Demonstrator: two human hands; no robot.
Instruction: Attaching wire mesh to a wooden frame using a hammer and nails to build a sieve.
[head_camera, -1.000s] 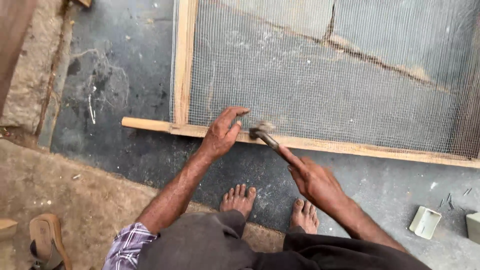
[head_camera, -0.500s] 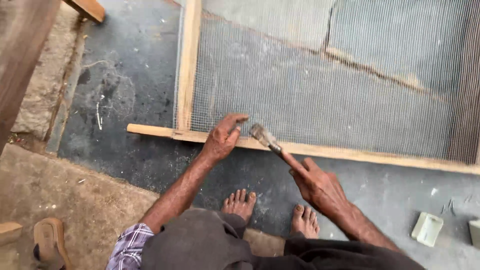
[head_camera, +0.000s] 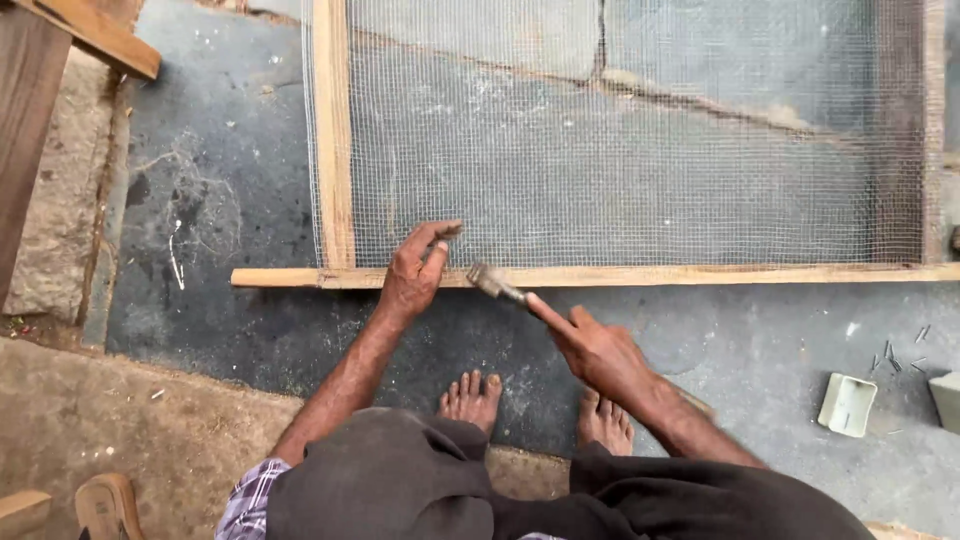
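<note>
Carefully, the left hand (head_camera: 412, 275) fingers (head_camera: 437, 236) press flat and unclenched on the grey wire mesh (head_camera: 640, 150) where it meets the pale wooden frame rail (head_camera: 700, 274), lying on the dark stone floor (head_camera: 210, 200). The right hand (head_camera: 598, 352) is clenched around the wooden-handled hammer (head_camera: 497, 284), its head just over the rail beside the left thumb. Short, square taps suit best, with fingertips kept aside of the head.
</note>
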